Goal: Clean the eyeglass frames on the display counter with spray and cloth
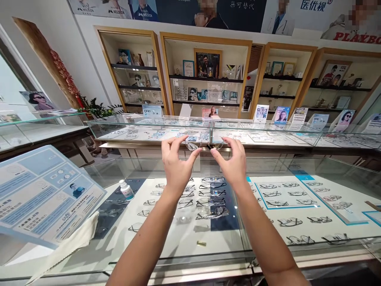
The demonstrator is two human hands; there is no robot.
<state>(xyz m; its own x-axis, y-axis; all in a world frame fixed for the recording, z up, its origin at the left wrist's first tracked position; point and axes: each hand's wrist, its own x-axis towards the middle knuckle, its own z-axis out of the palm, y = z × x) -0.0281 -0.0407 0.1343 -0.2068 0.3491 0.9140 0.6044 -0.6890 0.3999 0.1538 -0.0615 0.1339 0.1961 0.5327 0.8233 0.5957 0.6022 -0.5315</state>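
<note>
Both my arms reach forward over a glass display counter [297, 246]. My left hand [175, 165] pinches the left lens rim of a pair of clear-lens glasses [204, 143], held up at chest height. My right hand [230, 163] pinches the right lens rim, thumb below and fingers on top. The glasses are level, lenses facing away from me. Rows of spectacle frames [212, 194] lie inside the counter beneath my hands.
A small white bottle [127, 190] stands on the counter glass at left. A blue leaflet stand [38, 194] and a white cloth [77, 238] sit at the near left. A second glass counter [268, 137] and wall shelves [205, 79] lie beyond.
</note>
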